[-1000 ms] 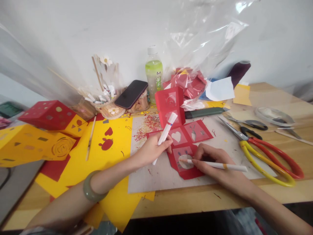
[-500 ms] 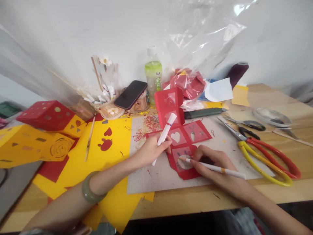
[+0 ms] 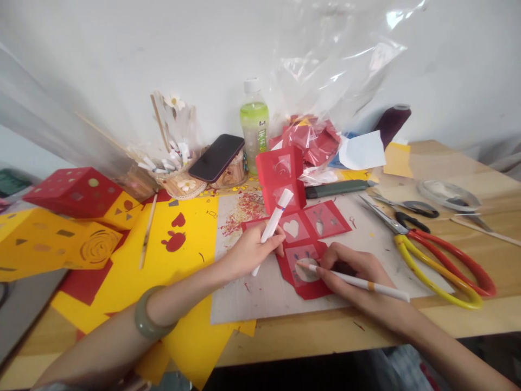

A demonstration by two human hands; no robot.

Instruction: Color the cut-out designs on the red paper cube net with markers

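1. The wooden bench [image 3: 285,338] carries everything, with the work gathered near its front edge, presumably for easy reach.
2. Yellow paper [image 3: 195,304] spreads over the left side, part of it hanging past the front edge.
3. Beside it, a pale grey sheet [image 3: 240,304] lies flat under the work, likely guarding the wood from ink.
4. The red card [image 3: 305,242] sits on that sheet between the hands, its panels unfolded so each clear window can be reached; the far part stands up.
5. Scissors [image 3: 427,263] with red and yellow handles rest to the right, handles toward the person, handy but beyond the drawing hand.
6. The right hand [image 3: 358,271] has its grip pinching an orange-banded marker [image 3: 368,285] low, near the tip, probably for fine control.
7. The left hand [image 3: 254,247] has its grip closed around a blue-banded marker [image 3: 274,220], slanted upward; it overlaps the card's left side, perhaps steadying it, though pressure cannot be told.
8. Smallest, the pale round shape [image 3: 307,274] in the nearest window lies under the orange-banded marker's tip.
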